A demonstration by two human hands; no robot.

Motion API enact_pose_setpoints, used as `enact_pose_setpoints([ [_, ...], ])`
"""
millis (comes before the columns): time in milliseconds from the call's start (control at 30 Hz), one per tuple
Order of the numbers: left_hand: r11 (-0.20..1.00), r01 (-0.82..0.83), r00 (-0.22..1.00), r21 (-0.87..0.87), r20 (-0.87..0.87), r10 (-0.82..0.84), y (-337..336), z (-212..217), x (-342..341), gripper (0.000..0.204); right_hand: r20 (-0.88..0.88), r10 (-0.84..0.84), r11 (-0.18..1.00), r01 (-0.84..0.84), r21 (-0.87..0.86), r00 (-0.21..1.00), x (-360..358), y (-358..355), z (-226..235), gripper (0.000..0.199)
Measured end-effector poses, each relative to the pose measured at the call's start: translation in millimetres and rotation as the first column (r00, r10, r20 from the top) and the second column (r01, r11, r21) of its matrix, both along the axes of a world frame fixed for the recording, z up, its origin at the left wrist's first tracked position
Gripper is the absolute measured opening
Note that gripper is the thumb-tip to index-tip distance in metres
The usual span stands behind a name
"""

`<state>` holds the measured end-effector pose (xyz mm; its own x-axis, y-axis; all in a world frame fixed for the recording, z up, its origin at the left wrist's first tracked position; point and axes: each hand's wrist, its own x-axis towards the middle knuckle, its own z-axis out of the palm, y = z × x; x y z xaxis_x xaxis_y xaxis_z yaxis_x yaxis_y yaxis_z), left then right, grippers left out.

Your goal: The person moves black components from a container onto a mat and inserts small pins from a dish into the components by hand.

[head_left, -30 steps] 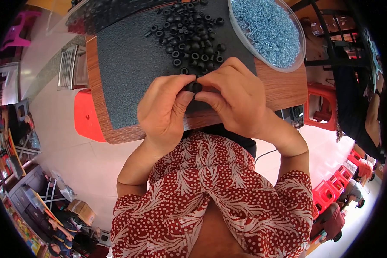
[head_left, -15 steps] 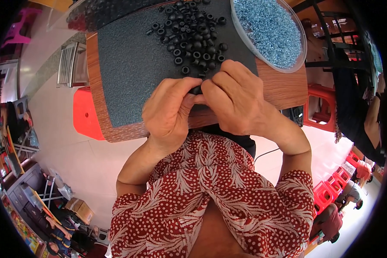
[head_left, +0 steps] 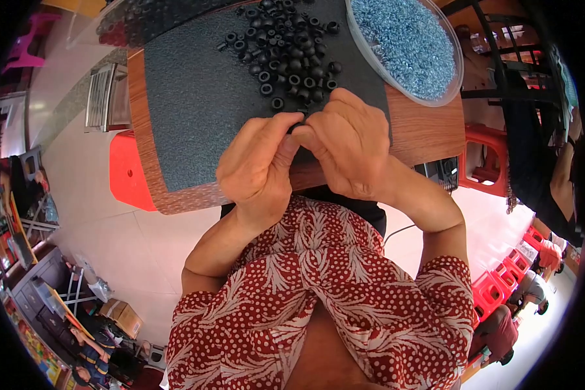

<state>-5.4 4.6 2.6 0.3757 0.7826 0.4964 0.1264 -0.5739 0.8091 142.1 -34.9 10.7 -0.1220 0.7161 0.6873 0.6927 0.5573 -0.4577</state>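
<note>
Now both hands (head_left: 305, 156) pinch blk ring (head_left: 297, 126).

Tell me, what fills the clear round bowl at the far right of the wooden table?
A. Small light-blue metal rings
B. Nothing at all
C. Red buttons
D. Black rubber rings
A: the clear bowl is heaped with small light-blue rings, while the black rings lie loose on the dark mat beside it, just beyond the left hand and right hand.
</note>
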Motion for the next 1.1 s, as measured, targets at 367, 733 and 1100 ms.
enact_pose_setpoints([
  [367, 0.887, 0.165, 0.980, -0.431, 0.175, -0.098, 7.3, 7.3, -5.1, 0.019, -0.369, -0.059, 0.941, -0.072, -0.331, 0.927, -3.8, 6.4, 5.5, 0.015],
  [733, 0.741, 0.215, 0.960, -0.637, 0.279, -0.039, 9.0, 7.8, -7.7, 0.021, -0.733, -0.299, 0.631, -0.450, -0.632, 0.611, 3.3, 6.6, 21.8, 0.037],
  [1100, 0.654, 0.272, 0.931, -0.706, 0.366, 0.009, 9.4, 3.6, -7.1, 0.023, -0.518, -0.193, 0.762, -0.206, -0.615, 0.833, -1.1, 8.1, 14.8, 0.028],
])
